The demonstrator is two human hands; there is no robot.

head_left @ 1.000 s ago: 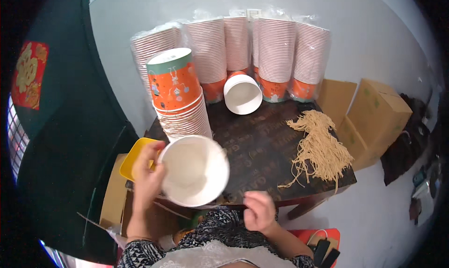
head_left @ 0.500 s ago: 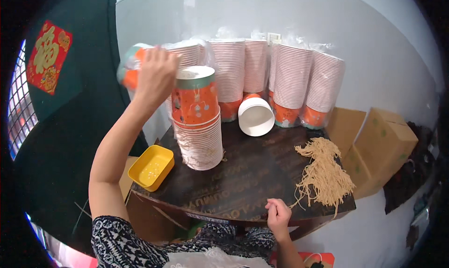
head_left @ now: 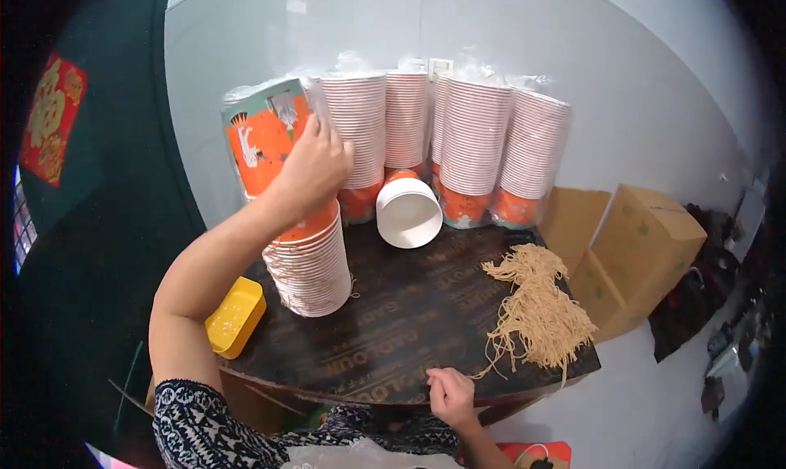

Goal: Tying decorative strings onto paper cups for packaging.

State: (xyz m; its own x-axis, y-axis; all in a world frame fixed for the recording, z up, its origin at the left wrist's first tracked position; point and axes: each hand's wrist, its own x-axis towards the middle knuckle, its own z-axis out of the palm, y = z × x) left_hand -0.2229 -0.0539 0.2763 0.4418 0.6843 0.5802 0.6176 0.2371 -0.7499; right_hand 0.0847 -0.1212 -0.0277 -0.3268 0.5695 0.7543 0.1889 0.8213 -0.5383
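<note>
My left hand [head_left: 318, 162] grips the right side of an orange paper cup [head_left: 262, 145] with a teal band at its top end and animal drawings. That cup is slightly tilted, just above a stack of nested paper cups [head_left: 309, 272] standing upside down on the dark table [head_left: 385, 330]. Whether it touches the stack is hidden by my hand and forearm. My right hand [head_left: 450, 395] rests curled at the table's front edge. Its fingers are closed, and what they hold, if anything, is hidden. A loose strand from a bundle of tan strings [head_left: 540, 309] ends close beside it.
Tall plastic-wrapped stacks of cups [head_left: 472, 137] line the wall. Before them, a white-lined cup [head_left: 409, 212] lies on its side, opening toward me. A yellow tray [head_left: 237, 317] with small pale bits sits at the left edge, partly behind my forearm. Cardboard boxes [head_left: 651, 240] stand right of the table.
My left hand has brought the cup from left of the stack to above it, turning its printed side toward me. My right hand stays curled at the edge. The view has shifted.
</note>
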